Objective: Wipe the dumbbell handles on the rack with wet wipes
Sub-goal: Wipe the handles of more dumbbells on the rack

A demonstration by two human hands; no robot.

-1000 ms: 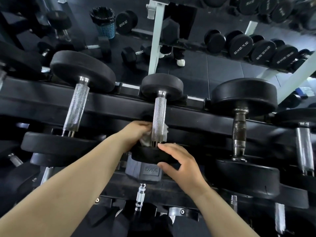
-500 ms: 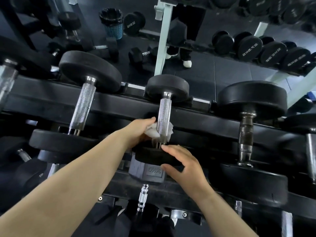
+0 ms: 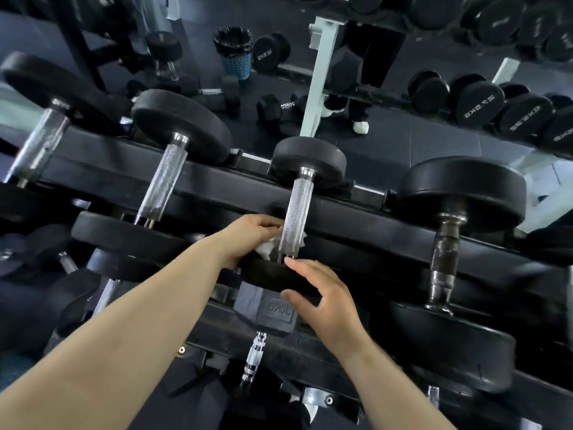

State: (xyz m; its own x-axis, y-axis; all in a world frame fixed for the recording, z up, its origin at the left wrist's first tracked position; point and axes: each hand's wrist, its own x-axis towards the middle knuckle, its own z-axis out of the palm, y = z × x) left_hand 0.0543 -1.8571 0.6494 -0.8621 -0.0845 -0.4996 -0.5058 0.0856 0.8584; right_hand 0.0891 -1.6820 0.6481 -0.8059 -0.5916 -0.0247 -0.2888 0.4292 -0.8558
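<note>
A small black dumbbell lies across the top tier of the black rack [image 3: 102, 178], its knurled silver handle [image 3: 297, 209] pointing away from me. My left hand [image 3: 248, 235] holds a white wet wipe [image 3: 266, 250] pressed around the lower end of that handle from the left; part of the wipe shows on the handle's right side. My right hand [image 3: 319, 293] rests on the near head [image 3: 273, 273] of the same dumbbell, fingers over its top edge and thumb under it.
Larger dumbbells flank it: one handle [image 3: 162, 184] to the left, a dark worn handle [image 3: 445, 259] to the right. A 30KG hex dumbbell [image 3: 266, 311] sits on the tier below. A mirror behind reflects more racks, a blue bin [image 3: 235, 54] and a person's legs.
My left hand with the wipe has slid slightly up the handle from its base. My view has tilted, so the rack appears lower in frame. The right hand stays on the near head.
</note>
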